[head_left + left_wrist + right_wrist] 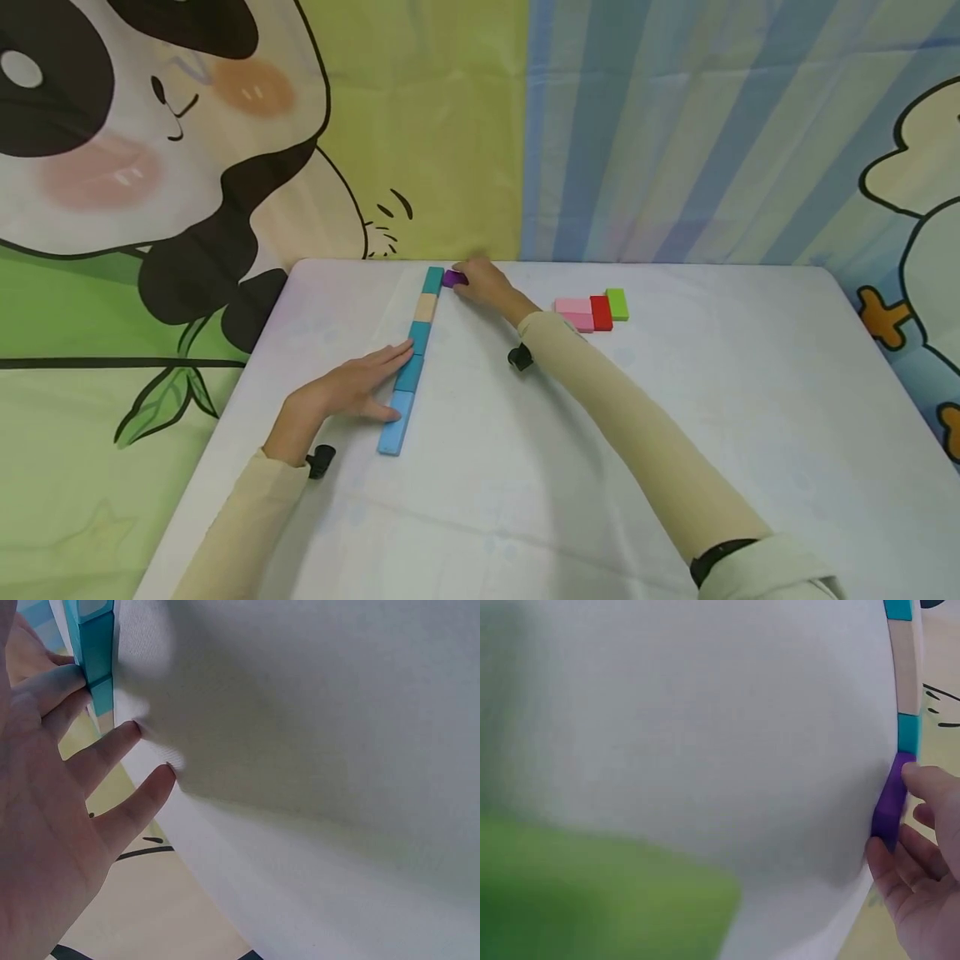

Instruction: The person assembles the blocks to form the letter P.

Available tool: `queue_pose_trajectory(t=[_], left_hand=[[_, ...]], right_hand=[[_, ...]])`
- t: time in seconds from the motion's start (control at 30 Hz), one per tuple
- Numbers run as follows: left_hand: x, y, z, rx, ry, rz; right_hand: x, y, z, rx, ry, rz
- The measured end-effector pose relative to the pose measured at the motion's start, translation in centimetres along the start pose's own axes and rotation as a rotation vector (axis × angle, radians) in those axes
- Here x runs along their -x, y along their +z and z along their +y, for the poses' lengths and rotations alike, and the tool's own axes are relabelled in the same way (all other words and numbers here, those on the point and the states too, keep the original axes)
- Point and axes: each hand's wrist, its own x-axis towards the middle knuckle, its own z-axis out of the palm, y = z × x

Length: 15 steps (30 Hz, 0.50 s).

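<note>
A line of flat blocks runs up the table: a light blue block (396,423) nearest, then teal blocks (409,374), a beige block (424,308) and a teal block (432,281) at the far end. My left hand (352,387) rests along the left side of the row, fingers spread and straight, thumb on the light blue block, fingertips at the teal ones. Beside the far teal end, my right hand (483,285) pinches a purple block (891,801) between thumb and fingers. In the right wrist view, the purple block's end meets the teal one at an angle.
Right of my right forearm lie pink blocks (574,314), a red block (602,313) and a green block (617,304), side by side. The white table (675,467) ends just past the row, against a printed cloth backdrop (450,125). A blurred green shape (592,892) fills the right wrist view's lower left.
</note>
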Motion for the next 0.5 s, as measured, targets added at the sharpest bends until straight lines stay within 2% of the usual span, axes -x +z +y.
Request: queue_pose_trajectory(t=[0.1, 0.17, 0.33, 0.43, 0.5], left_hand=[[-0.2, 0.2, 0.0, 0.006, -0.009, -0.009], [-0.3, 0.3, 0.0, 0.0, -0.008, -0.013], [-0.2, 0.0, 0.0, -0.035, 0.011, 0.003], [-0.3, -0.1, 0.0, -0.036, 0.01, 0.008], [-0.3, 0.0, 0.1, -0.028, 0.012, 0.004]], right_hand=[[0.9, -0.9, 0.9, -0.019, 0.0, -0.011], [1.9, -2.1, 1.8, -0.045, -0.038, -0.004], [6.1, -5.5, 5.0, -0.122, -0.132, 0.034], [9.3, -6.6, 7.6, -0.118, -0.108, 0.042], [11.4, -6.8, 9.6, -0.102, -0.061, 0.035]])
